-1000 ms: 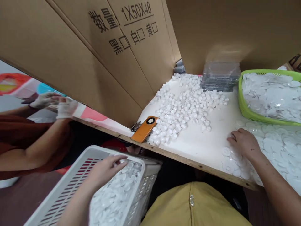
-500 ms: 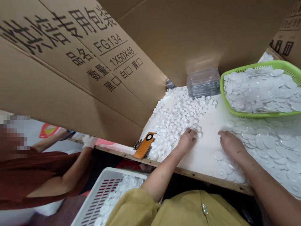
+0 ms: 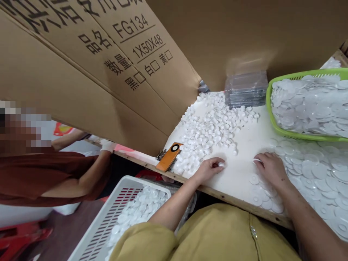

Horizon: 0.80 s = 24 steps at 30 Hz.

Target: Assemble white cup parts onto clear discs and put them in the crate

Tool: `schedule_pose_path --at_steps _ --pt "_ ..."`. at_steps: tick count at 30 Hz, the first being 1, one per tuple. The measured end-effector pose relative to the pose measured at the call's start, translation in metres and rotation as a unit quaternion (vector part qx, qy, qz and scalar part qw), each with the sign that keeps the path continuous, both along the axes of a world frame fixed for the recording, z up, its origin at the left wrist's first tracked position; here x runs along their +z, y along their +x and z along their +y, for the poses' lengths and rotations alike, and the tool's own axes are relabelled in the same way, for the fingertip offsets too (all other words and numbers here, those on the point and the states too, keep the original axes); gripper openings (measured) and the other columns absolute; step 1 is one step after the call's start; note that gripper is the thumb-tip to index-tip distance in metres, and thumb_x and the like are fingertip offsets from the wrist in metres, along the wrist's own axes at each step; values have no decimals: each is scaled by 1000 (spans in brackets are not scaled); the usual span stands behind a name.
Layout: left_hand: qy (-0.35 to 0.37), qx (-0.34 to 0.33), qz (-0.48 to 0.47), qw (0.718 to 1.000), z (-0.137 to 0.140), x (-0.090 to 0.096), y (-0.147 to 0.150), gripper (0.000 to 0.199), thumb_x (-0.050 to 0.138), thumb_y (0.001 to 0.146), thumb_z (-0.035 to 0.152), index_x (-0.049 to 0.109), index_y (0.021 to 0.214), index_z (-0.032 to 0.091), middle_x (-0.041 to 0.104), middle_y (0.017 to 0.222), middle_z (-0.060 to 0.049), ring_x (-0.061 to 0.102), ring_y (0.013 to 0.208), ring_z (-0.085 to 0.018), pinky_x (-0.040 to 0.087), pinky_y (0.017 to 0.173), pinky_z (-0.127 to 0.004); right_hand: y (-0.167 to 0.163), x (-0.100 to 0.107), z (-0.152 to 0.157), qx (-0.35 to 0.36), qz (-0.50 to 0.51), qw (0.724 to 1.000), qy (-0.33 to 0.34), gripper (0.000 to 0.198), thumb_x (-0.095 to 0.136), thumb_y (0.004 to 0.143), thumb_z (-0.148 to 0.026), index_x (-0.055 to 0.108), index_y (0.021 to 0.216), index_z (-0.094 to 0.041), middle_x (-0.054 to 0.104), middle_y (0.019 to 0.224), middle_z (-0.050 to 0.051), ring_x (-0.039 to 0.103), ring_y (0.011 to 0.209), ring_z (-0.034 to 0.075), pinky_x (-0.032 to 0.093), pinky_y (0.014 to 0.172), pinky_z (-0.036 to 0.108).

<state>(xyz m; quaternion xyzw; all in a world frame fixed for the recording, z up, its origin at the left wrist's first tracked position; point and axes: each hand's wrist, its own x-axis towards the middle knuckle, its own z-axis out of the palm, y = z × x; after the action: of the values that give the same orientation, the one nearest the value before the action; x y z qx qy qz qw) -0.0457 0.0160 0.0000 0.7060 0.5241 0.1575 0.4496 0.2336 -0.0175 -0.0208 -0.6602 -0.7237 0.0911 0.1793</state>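
My left hand pinches a small white cap between thumb and fingertips, just above the white tabletop. Opposite it, my right hand is closed on the edge of a thin white disc. A gap of bare board separates the two hands. Many more small white caps lie heaped beyond my left hand. Flat translucent white discs spread out beside and under my right forearm, and a few lie near the table's front edge.
A green basket full of discs stands at the back right, by a stack of clear plastic pieces. An orange phone lies at the left edge. Cardboard walls enclose the table. Below is a white crate; a co-worker is at left.
My left hand has drawn back from the cap heap toward me, with a cap now visible in its fingers. My right hand stays near the discs. The view has shifted slightly.
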Motion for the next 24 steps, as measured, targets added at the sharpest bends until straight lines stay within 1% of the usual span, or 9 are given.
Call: schedule_pose_path --at_steps 4,6,8,11,13,15,17,21,24 --pt "98 -26 29 994 7 2 -12 49 73 71 29 61 118 21 53 115 -7 54 69 -9 50 73 -26 6 -8 1 -17 60 998 7 22 48 85 -28 66 95 -21 67 86 7 59 83 23 42 76 34" --pt "102 -59 18 993 11 0 -16 52 74 70 29 60 119 22 53 115 -7 56 71 -9 50 72 -26 2 -5 0 -47 83 995 8 24 48 83 -31 65 97 -21 68 89 7 60 83 23 44 74 34" --pt "105 -96 5 990 14 -5 -18 44 73 71 25 64 114 21 54 113 -7 57 73 -10 50 73 -25 -10 3 -3 -65 113 992 0 23 49 82 -34 64 95 -21 68 91 7 61 80 22 45 73 34" --pt "122 -133 -7 984 17 -11 -18 33 67 77 22 65 110 21 57 109 -6 59 82 -13 49 79 -25 -38 19 -4 -56 207 974 -70 22 54 82 -40 63 90 -22 67 82 4 60 70 19 47 68 32" --pt "133 -146 -19 980 18 -12 -17 39 65 79 24 61 118 23 56 112 -6 60 91 -15 48 83 -26 -58 26 -2 -50 276 950 -137 23 56 82 -44 62 88 -23 64 74 1 60 66 17 48 63 29" --pt "147 -165 -32 975 18 -12 -15 46 66 78 25 57 123 26 55 116 -6 58 99 -18 47 87 -27 -73 27 1 -54 317 930 -177 25 57 81 -47 61 86 -22 62 72 0 60 65 16 49 61 28" --pt "165 -182 -32 969 18 -13 -13 40 64 79 24 60 118 26 56 116 -6 57 104 -19 47 88 -28 -81 24 6 -66 337 919 -193 29 60 78 -50 60 85 -22 62 71 0 60 64 16 49 59 28" --pt "173 -173 -6 970 17 -11 -12 17 56 84 23 65 99 21 61 104 -6 58 98 -19 47 82 -27 -86 13 11 -101 360 905 -203 35 64 74 -54 59 85 -21 62 72 0 60 62 16 47 54 27" --pt "137 -135 -7 981 17 -6 -15 23 56 86 30 61 104 18 63 93 -5 60 89 -18 47 78 -27 -89 6 10 -122 367 904 -182 38 65 74 -55 59 88 -21 62 73 0 59 60 15 47 54 26"
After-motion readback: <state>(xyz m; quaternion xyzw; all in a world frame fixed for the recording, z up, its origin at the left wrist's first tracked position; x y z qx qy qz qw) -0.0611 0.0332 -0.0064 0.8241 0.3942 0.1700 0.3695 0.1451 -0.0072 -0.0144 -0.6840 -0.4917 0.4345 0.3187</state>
